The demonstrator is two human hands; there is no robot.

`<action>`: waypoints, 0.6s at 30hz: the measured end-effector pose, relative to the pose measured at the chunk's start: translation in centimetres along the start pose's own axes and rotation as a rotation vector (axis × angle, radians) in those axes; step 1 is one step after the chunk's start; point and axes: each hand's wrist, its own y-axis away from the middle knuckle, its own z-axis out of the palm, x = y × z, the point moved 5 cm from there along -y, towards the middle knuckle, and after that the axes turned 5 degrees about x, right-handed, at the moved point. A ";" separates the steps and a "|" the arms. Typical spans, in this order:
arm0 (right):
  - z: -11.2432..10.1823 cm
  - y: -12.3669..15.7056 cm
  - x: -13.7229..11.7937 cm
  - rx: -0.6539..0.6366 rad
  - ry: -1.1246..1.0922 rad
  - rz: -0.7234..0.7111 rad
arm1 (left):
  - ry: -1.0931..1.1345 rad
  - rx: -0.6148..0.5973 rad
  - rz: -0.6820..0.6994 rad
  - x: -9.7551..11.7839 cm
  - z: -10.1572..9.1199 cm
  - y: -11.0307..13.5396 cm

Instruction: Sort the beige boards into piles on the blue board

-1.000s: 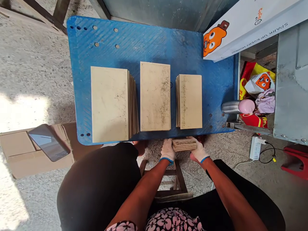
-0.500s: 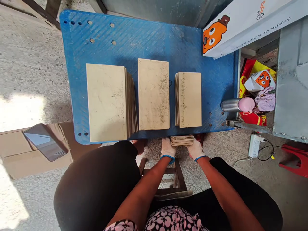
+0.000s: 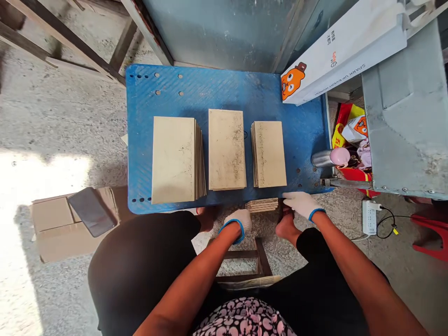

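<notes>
My left hand (image 3: pixel 239 221), in a white glove, has its fingers curled against the near left corner of a small stack of thin tan boards (image 3: pixel 262 205). That stack sits just below the front edge of the blue table (image 3: pixel 224 88). My right hand (image 3: pixel 301 204), also gloved, lies with fingers stretched out flat at the stack's right end, by the table edge. On the table stand three piles of pale rectangular boards: a thick left pile (image 3: pixel 175 158), a middle pile (image 3: pixel 227 149) and a smaller right pile (image 3: pixel 269 154).
A white printed carton (image 3: pixel 336 51) leans over the table's far right corner. A steel flask with a pink cap (image 3: pixel 331 157) and bright bags (image 3: pixel 353 130) lie to the right, beside a grey metal housing (image 3: pixel 406 116). A phone on cardboard (image 3: pixel 89 212) lies left; a power strip (image 3: pixel 369 217) right.
Both hands gripped the small stack's ends before. The right hand has now let go and flattened at the table edge; the left has slid to the near left corner. The view pulled back.
</notes>
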 end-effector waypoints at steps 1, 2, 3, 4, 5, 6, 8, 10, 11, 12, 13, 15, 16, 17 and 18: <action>-1.0 0.0 -0.1 0.028 -0.084 0.035 | -0.003 -0.015 0.055 1.1 -0.7 0.8; -2.0 0.0 -0.2 0.061 -0.196 0.073 | 0.004 -0.014 0.124 2.3 -1.5 1.5; -2.8 0.0 -0.4 0.103 -0.333 0.107 | 0.030 0.013 0.209 3.7 -2.4 2.1; -3.5 -0.1 -0.7 0.152 -0.474 0.132 | 0.070 0.074 0.265 4.9 -3.4 2.6; -4.1 -0.2 -1.0 0.202 -0.595 0.140 | 0.111 0.156 0.284 5.9 -4.6 3.0; -4.5 -0.5 -1.5 0.244 -0.678 0.130 | 0.145 0.231 0.281 6.7 -5.7 3.1; -4.9 -1.3 -2.5 0.300 -0.760 0.112 | 0.191 0.313 0.257 8.1 -7.6 2.9; -4.8 -2.5 -3.3 0.312 -0.776 0.119 | 0.258 0.307 0.259 9.4 -9.0 2.2; -4.6 -3.3 -3.6 0.308 -0.772 0.122 | 0.310 0.297 0.248 10.0 -9.5 1.7; -4.4 -4.1 -3.9 0.303 -0.761 0.118 | 0.367 0.285 0.218 10.5 -10.0 1.1; -4.2 -5.0 -4.2 0.305 -0.745 0.107 | 0.421 0.283 0.174 10.8 -10.4 0.5; -4.0 -6.6 -4.9 0.327 -0.697 0.053 | 0.489 0.328 0.072 11.3 -11.2 -0.8; -4.0 -7.3 -5.2 0.348 -0.668 0.019 | 0.497 0.369 0.025 11.4 -11.6 -1.5; -3.9 -8.0 -5.5 0.369 -0.641 -0.011 | 0.495 0.409 -0.012 11.5 -12.0 -2.1; -3.9 -8.6 -5.7 0.385 -0.618 -0.033 | 0.491 0.440 -0.039 11.4 -12.4 -2.8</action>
